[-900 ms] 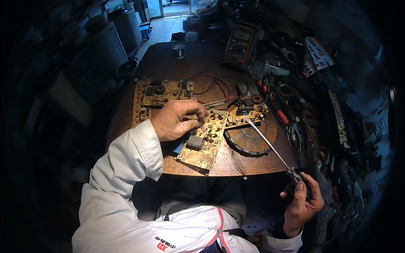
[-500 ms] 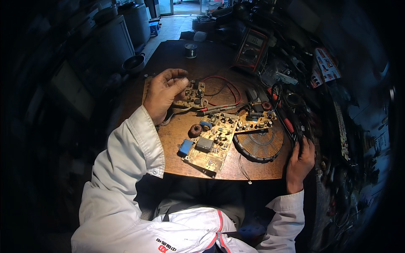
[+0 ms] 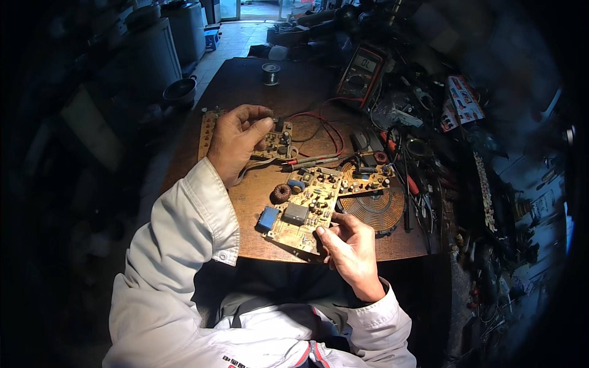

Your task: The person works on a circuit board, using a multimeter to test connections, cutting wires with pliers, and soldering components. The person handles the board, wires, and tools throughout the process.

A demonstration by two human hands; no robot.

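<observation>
Two hands, both mine. Item: right hand [image 3: 356, 254], shifted from the tools [image 3: 412, 185] at the right to the front circuit board [image 3: 311, 208], now gripping its near right corner between thumb and fingers; the board, at the near edge of the table [image 3: 250, 244], is thus no longer unheld. Item: left hand [image 3: 235, 142], above the rear circuit board [image 3: 281, 143], thumb and fingers curled close; whether anything is pinched, I cannot tell. Item: coil disc [image 3: 375, 213], right of the held board.
</observation>
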